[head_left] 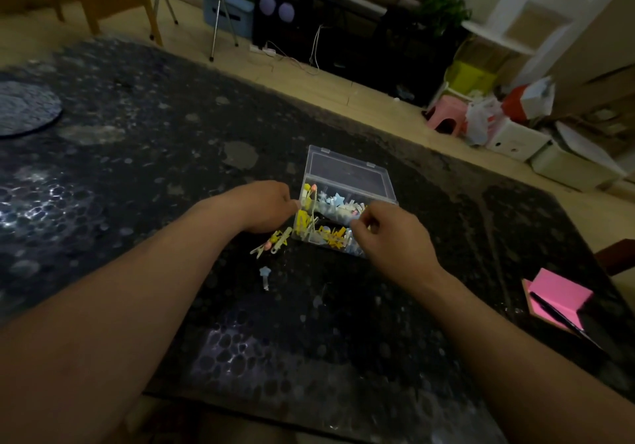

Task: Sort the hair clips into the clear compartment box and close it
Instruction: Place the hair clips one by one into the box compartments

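- Your left hand (266, 208) is at the left side of the clear compartment box (385, 192). Its fingers are curled and its thumb is close against the box's left wall. You cannot tell from this view whether it grips the wall, holds a clip, or only rests there.
- Your right hand (388, 237) hovers over the front right part of the box. Its fingers are curled in and the thumb and forefinger are drawn together. Whether a clip is pinched between them cannot be made out.
- The box sits near the middle of the dark mottled table (137, 168). Its lid (347, 172) is swung open and lies back on the far side.
- Hair clips fill the compartments. The blue star clips (331, 200) are in a rear section and the yellow clips (331, 235) in a front one. A few long pale clips (311, 196) stand tilted at the left end.
- A small heap of loose clips (271, 242), yellow, pale and pink, lies on the table just beside the box's front left corner, under your left hand.
- One blue star clip (265, 277) lies alone, nearer to you than that heap.
- A pink sticky-note pad (560, 294) lies at the right edge of the table with a dark pen (556, 310) across it, well apart from the box.
- A round blue-grey mat (24, 108) lies at the far left of the table.
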The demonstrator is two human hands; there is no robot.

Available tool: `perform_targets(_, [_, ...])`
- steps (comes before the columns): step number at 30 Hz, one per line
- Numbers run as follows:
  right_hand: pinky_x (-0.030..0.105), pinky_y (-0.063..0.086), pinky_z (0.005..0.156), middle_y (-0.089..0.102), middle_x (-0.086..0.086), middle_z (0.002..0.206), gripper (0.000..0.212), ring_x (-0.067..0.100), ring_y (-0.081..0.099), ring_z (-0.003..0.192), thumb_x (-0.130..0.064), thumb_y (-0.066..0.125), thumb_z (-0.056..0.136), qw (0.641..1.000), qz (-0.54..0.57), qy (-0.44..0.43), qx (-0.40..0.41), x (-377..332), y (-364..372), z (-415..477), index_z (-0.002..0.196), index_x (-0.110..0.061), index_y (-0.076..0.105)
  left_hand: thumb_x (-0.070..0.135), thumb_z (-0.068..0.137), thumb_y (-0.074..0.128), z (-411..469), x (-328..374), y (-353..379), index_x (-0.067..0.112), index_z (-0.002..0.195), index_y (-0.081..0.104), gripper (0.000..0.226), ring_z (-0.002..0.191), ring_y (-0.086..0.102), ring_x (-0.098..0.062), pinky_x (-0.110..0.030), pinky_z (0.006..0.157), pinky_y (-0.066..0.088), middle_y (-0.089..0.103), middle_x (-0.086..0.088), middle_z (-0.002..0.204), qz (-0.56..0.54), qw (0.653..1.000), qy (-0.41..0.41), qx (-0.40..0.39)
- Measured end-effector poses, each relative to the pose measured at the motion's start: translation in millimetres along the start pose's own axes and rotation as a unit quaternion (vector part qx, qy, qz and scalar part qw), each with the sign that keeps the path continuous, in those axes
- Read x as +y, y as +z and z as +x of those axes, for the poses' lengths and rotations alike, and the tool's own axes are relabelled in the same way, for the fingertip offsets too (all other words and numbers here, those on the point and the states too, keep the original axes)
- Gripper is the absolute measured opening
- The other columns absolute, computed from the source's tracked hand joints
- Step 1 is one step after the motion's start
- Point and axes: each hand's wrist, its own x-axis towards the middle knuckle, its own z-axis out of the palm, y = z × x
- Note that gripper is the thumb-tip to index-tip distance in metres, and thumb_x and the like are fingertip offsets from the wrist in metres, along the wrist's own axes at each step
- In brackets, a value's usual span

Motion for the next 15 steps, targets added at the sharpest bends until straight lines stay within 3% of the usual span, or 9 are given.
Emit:
perform_targets(9, [0.041,0.056,0.073,0.070,-0.008,0.089,0.011,0.015,0.065,0.081,-0.037,0.066,0.099,0.989,0.063,-0.078,-0.109,-40,38,-28,0.097,-0.027,0.067,0.040,0.109,0.040,-2,0,-7,0.009,0.125,0.065,0.043,0.117,0.060,-0.032,-0.035,0.090,0.044,0.064,-0.015,0.132,-0.011,1.000,-0.008,0.017])
perform_targets(12, [0.038,0.053,0.080,0.065,-0.009,0.100,0.014,0.014,0.063,0.093,-0.042,0.067,0.098,0.979,0.070,-0.108,-0.155,-53,47,-36,0.105,-0.030,0.067,0.037,0.108,0.040,-1,0,-7,0.006,0.124,0.067,0.043,0.118,0.060,-0.034,-0.038,0.099,0.048,0.064,-0.017,0.132,-0.017,1.000,-0.010,0.022])
perform_targets(15, [0.032,0.049,0.076,0.060,-0.013,0.100,0.025,0.009,0.058,0.091,-0.055,0.065,0.097,0.976,0.072,-0.118,-0.168,-67,51,-37,0.109,-0.034,0.066,0.036,0.108,0.041,-1,0,-6,0.006,0.124,0.067,0.043,0.118,0.061,-0.034,-0.038,0.098,0.048,0.065,-0.017,0.131,-0.019,0.999,-0.011,0.023])
